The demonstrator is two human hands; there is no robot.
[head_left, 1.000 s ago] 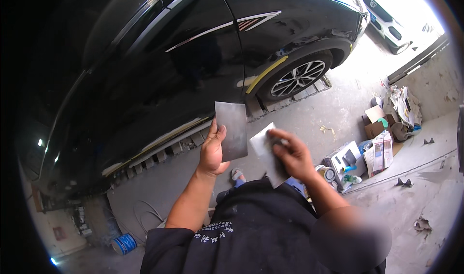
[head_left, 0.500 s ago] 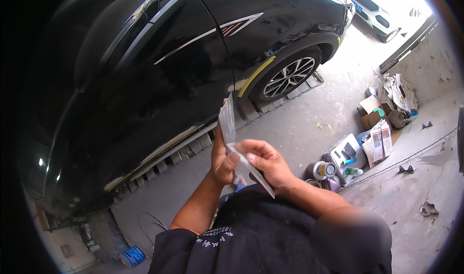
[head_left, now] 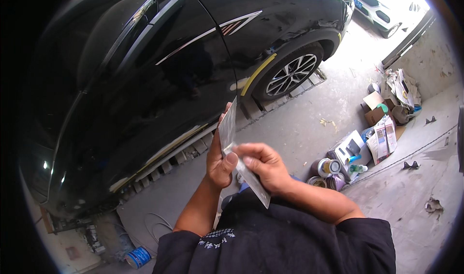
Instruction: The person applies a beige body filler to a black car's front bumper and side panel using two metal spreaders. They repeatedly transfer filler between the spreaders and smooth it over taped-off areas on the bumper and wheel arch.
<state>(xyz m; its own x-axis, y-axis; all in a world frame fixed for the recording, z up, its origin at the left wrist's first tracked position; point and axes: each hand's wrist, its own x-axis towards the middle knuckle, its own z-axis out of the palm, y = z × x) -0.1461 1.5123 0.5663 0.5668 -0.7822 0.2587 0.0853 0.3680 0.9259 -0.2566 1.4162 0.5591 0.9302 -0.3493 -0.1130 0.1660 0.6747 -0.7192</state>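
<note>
My left hand (head_left: 220, 166) is closed on a flat grey plate (head_left: 228, 128), like a putty board, which stands tilted upward with the fingers behind it. My right hand (head_left: 265, 162) grips a second thin grey blade (head_left: 255, 186), like a putty spreader, whose far end meets the lower part of the plate. A pale smear shows where the two meet. Beyond my hands is a black car (head_left: 193, 85). Its lower sill and front wheel arch carry yellow masking tape (head_left: 256, 75) and pale patches beside it.
The car's front wheel (head_left: 292, 74) is ahead to the right. Along the right wall stand several cans (head_left: 328, 167), a white box (head_left: 349, 147) and a heap of papers and cardboard (head_left: 382, 141). A blue tin (head_left: 138, 257) and a thin hose (head_left: 153, 221) lie at lower left.
The blade in my right hand has tilted to show more of its flat face, and its near end has swung slightly left. Both hands keep their grip. The view has shifted a little.
</note>
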